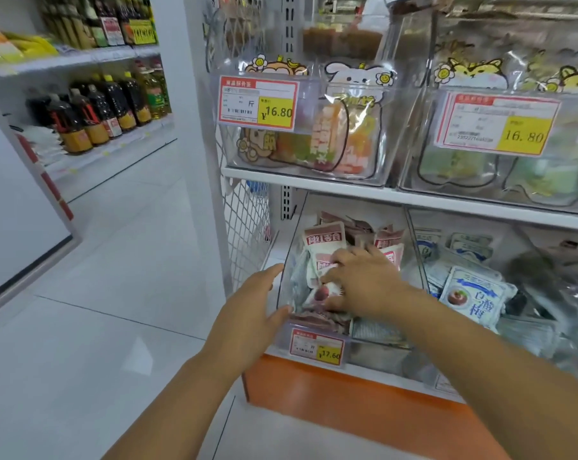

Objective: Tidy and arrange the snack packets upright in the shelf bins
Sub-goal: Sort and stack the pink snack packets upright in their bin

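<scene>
Pink and white snack packets (324, 242) lie jumbled in a clear bin (282, 336) on the lowest shelf, some leaning upright at the back. My right hand (360, 280) reaches into this bin from the right, its fingers spread over the packets and curled onto one white packet with a red fruit picture (320, 293). My left hand (251, 313) rests on the bin's left front corner, fingers straight along the outer wall and thumb at the rim.
The neighbouring bin holds blue and white packets (473, 297). Above, clear bins (314, 127) of cartoon pouches carry 16.80 price tags. An orange shelf base (347, 396) sits below. A white tiled aisle (115, 260) opens to the left, with bottle shelves (98, 107) beyond.
</scene>
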Demonstrator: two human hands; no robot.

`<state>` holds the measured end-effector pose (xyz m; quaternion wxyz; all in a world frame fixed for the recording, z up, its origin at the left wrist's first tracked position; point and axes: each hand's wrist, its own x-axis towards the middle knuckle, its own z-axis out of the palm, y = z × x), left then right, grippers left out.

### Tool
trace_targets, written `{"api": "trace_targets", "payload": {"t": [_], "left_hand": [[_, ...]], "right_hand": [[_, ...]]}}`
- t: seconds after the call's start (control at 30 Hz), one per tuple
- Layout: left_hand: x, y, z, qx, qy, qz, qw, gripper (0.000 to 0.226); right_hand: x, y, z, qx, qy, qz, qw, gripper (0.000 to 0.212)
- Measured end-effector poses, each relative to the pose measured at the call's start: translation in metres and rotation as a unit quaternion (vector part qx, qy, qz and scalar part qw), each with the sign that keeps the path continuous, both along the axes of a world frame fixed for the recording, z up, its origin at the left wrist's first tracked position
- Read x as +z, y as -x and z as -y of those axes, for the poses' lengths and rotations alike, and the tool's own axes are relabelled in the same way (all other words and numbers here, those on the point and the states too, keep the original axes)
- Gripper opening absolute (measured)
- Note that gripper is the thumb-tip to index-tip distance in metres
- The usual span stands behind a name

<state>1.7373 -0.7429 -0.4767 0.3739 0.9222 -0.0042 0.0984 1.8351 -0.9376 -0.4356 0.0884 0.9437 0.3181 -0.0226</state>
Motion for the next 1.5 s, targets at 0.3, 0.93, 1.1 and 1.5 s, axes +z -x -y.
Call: {"api": "trace_targets", "payload": {"t": [0.3,0.93,1.1,1.5], "left_hand": [[0.008,-0.03,0.013,0.007,0.04,0.008,0.999,0.05],[0.031,-0.012,0.046,-0.005,-0.081,0.098,0.992,0.053],[0.028,-0.018,0.048,-0.046,-0.109,0.105,0.987,0.054],[0.021,-0.069,0.079,-0.136,-0.27,-0.162,0.939,0.073]], "right_hand": [[0.01,-0.029,-0.006,-0.007,-0.155,-0.078,0.985,0.045],[0.012,-0.057,-0.008,-0.048,-0.077,0.011,0.996,0.057],[0.014,-0.066,0.004,-0.007,0.0,-0.102,0.995,0.048],[0.016,-0.025,0.069,0.025,-0.176,-0.101,0.979,0.024]]}}
